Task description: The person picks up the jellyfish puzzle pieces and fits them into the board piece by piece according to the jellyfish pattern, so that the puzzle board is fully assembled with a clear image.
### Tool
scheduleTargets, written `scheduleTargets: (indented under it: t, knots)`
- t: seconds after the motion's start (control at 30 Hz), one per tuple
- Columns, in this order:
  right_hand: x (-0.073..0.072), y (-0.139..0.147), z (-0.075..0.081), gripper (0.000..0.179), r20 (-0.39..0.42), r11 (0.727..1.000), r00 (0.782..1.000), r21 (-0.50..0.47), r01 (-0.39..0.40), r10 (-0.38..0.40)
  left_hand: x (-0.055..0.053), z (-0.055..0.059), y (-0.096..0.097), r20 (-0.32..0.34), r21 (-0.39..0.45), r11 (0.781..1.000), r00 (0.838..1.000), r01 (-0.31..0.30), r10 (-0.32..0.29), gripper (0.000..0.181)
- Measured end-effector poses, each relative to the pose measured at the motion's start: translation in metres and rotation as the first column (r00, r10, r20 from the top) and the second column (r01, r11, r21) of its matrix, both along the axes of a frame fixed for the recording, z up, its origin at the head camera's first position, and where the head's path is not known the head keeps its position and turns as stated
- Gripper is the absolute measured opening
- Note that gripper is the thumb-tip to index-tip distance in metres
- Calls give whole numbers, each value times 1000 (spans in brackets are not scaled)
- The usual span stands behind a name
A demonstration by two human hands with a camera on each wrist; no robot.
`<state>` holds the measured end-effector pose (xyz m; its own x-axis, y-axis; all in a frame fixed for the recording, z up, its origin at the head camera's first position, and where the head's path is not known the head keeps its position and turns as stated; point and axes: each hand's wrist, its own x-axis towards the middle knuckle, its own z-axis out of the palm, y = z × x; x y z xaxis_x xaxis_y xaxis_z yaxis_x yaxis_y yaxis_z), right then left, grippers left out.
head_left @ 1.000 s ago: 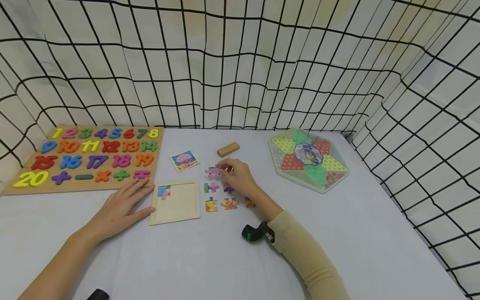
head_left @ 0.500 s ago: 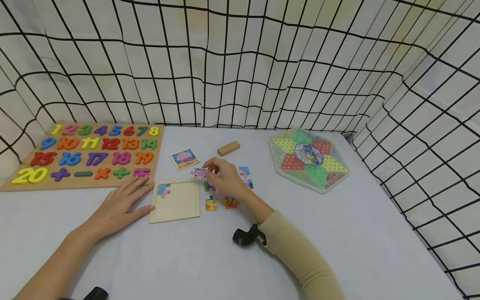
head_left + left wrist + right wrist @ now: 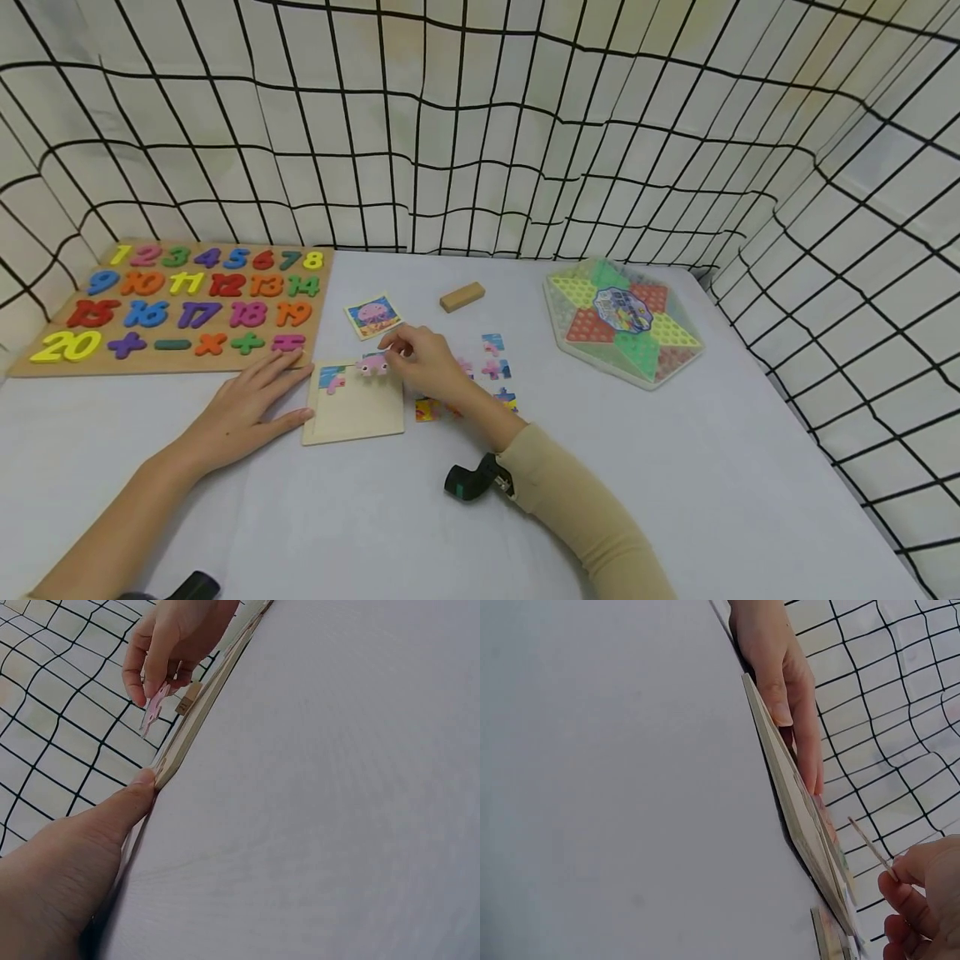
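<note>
A pink jigsaw piece [image 3: 371, 365] with printed eyes is pinched between the thumb and fingers of my right hand [image 3: 423, 362]. In the right wrist view the thin piece [image 3: 871, 846] stands clear above the wooden puzzle tray [image 3: 795, 802]. One blue-and-pink piece [image 3: 332, 379] lies in the far left corner of the tray [image 3: 356, 417]. My left hand [image 3: 243, 404] lies flat with fingers extended, its thumb and fingertips at the tray's left edge. More jigsaw pieces [image 3: 495, 368] lie right of the tray, some hidden behind my right hand.
A number board [image 3: 172, 343] with colourful digits lies at the left. Behind the tray are a small picture card [image 3: 373, 317] and a wooden block [image 3: 462, 297]. A hexagonal star-patterned game box [image 3: 622, 321] sits at the right. Black netting [image 3: 465, 133] over white cloth borders the table.
My right hand has lifted the pink piece from among the loose pieces and carried it left, over the tray's far edge. The left hand stays at the tray.
</note>
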<state>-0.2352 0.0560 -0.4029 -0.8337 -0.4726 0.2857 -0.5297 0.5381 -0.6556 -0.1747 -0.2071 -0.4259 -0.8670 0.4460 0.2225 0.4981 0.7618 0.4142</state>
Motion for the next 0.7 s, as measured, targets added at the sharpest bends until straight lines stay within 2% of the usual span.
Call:
scheduleTargets:
  t: [0.2,0.43,0.7]
  knots:
    - [0,-9,-6,8,8,1000,1000,-4,-1,1,0,0,1,-7,1,1000,1000,3,-3,66]
    - [-1,-16,-10,7,-30,1000,999,16,-10,10,-1,1,0,-21,-3,1000,1000,2,-2,65]
    - [-2,-21,-12,5,-29,1000,1000,31,1,0,-1,-1,-1,-20,-5,1000,1000,-4,4,66]
